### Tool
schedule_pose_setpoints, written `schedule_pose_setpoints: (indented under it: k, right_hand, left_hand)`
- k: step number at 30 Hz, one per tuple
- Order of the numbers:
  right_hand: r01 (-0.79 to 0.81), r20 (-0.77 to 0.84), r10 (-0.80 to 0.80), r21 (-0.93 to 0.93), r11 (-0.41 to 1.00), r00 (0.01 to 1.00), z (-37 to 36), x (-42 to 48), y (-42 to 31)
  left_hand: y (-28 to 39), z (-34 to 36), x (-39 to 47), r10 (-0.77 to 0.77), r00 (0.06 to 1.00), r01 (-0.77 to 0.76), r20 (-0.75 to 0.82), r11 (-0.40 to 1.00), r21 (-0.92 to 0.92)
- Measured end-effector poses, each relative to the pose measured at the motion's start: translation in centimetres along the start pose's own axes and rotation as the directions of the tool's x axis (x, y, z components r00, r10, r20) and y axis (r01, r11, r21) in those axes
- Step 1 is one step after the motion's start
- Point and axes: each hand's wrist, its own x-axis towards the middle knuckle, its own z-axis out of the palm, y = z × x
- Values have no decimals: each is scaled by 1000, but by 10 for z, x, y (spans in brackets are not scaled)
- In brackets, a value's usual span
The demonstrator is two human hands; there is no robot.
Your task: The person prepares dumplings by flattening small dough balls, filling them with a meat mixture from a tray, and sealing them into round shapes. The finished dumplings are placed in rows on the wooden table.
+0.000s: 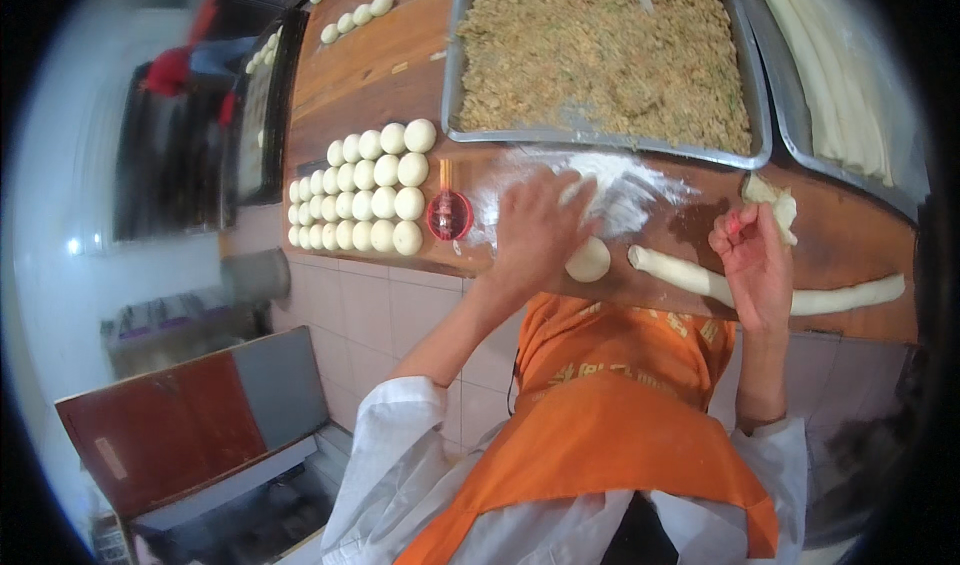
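Observation:
My left hand (536, 223) is palm down over white flour (611, 186) on the wooden worktop, its fingers slightly blurred. Whatever may lie under the palm is hidden. A round piece of dough (588, 259) sits beside its thumb side, near the table's front edge. My right hand (756, 265) is raised over a long dough roll (855, 295), covering part of it. Its palm is turned towards me with the fingers curled, and something red shows at one finger. Just behind those fingertips is a torn, irregular lump of dough (781, 208); I cannot tell whether they grip it.
Rows of round filled-looking buns (364, 203) stand at left beside a red-rimmed dish (450, 218) with thin sticks. A metal tray (759, 114) of minced filling (600, 62) lies behind; another tray (795, 141) holds long dough strips (829, 77). A blurred person (169, 69) is far left.

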Motion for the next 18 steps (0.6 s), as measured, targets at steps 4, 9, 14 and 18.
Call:
schedule_pose_setpoints:
  k: [4,9,14,18]
  right_hand:
    - [-22,-17,22,-30,999,1000,-4,6,5]
    - [-62,-26,62,-4,998,998,2,20,13]
    - [-84,-182,77,-29,996,980,6,29,17]
    - [-120,-151,107,-85,989,983,1,35,16]
  left_hand:
    - [-3,10,-46,259,965,-243,24,928,-281]
    - [17,36,-70,458,875,-485,-158,815,-318]
    - [-16,-5,-51,-279,954,247,108,528,-813]
    - [-171,-44,-33,-692,713,516,-114,629,-582]
